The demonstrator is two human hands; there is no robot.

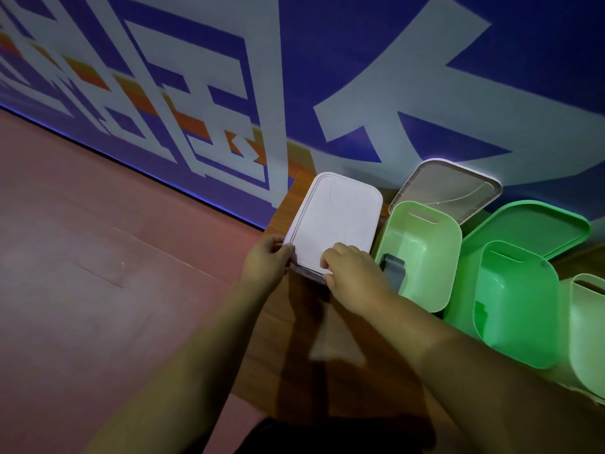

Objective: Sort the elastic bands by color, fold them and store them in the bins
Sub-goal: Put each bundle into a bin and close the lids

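A white bin with its lid on stands at the left end of the wooden table. My left hand grips the lid's near left edge. My right hand curls over the near right corner, fingers on the lid. To the right stands an open light green bin with a folded grey band inside near its front wall. A darker green open bin follows, then part of a pale bin at the frame edge.
A clear lid leans behind the light green bin and a green lid lies behind the darker one. A blue and white wall banner runs behind the table. Reddish floor lies to the left.
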